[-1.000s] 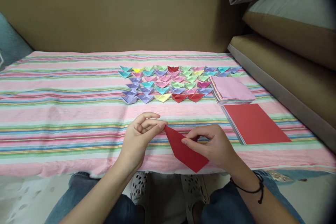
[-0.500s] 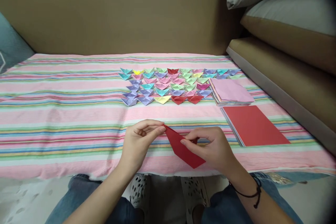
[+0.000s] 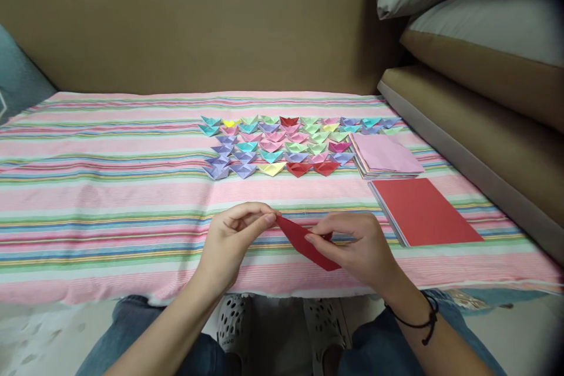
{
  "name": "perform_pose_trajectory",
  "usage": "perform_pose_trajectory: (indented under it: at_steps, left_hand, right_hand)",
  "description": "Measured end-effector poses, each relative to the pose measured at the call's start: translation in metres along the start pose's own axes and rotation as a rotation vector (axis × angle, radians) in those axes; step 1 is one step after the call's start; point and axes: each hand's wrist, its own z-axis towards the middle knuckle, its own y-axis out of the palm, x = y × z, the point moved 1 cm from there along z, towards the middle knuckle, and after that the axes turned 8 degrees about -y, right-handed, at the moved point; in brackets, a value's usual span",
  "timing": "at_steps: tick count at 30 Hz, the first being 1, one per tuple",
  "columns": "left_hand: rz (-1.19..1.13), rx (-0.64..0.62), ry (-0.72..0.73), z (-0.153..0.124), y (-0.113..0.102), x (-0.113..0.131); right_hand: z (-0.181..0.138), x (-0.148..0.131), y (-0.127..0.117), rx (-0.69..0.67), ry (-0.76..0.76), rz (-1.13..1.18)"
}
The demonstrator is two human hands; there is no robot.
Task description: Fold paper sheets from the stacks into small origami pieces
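Note:
A folded piece of red paper (image 3: 306, 244) is held in the air near the front edge of the striped cloth (image 3: 110, 200). My left hand (image 3: 238, 235) pinches its upper left corner between thumb and forefinger. Along the paper's upper right edge, my right hand (image 3: 355, 247) grips it between thumb and fingers, hiding part of that side. Beyond my hands lie several rows of small folded paper boats (image 3: 271, 169) in purple, green, pink, blue, yellow and red.
Right of my hands lies a stack of red-topped paper sheets (image 3: 432, 211), with a pink-topped stack of paper (image 3: 388, 153) behind it. Large brown and grey cushions (image 3: 462, 100) are piled at the right. A brown backrest (image 3: 189, 29) closes off the far side.
The red paper's lower edge has tilted up, so less of its face shows. Both hands keep their hold in nearly the same place. The view has shifted very slightly.

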Motion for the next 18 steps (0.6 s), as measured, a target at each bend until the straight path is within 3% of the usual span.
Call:
perform_pose_trajectory:
  at_steps: [11,18]
  left_hand:
    - [-0.056,-0.143,-0.112,-0.002,0.010,-0.003]
    - [-0.097,-0.017,-0.122,0.001,0.004,-0.006]
  right_hand:
    - [-0.002,0.005,0.004,-0.079,0.166,0.244]
    - [-0.003,0.006,0.007,-0.083,0.176,0.260]
